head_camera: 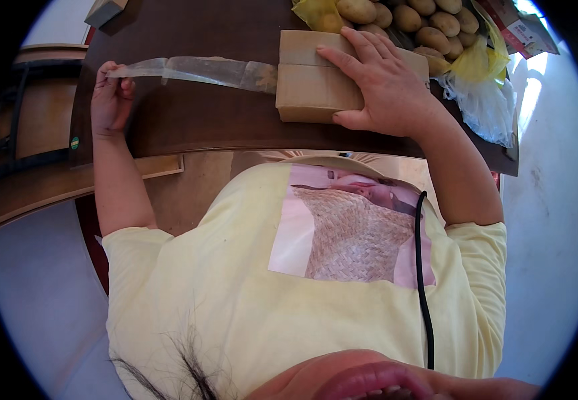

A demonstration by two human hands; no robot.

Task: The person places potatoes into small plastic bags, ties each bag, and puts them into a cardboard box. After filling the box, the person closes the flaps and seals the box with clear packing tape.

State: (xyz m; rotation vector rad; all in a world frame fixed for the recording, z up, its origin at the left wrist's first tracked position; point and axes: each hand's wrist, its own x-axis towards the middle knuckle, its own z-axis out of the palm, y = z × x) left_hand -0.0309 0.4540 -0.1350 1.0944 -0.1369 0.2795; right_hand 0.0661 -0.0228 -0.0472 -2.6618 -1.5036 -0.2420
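A small cardboard box [319, 87] lies on the dark wooden table near its front edge. My right hand [381, 80] presses on the top of the box with its fingers spread, the thumb at the near edge. From the box's left side a strip of clear packing tape [204, 70] stretches out to the left over the table. Its far end is pinched between the fingertips of my left hand [112, 97]. Some brown bits show on the strip close to the box.
Several potatoes [431, 37] lie in a yellow plastic bag [489, 62] behind and right of the box. A clear plastic bag [486, 107] hangs near the table's right edge. Another cardboard box [103, 12] is at the back left. A wooden-topped piece with a dark frame [16, 107] stands left.
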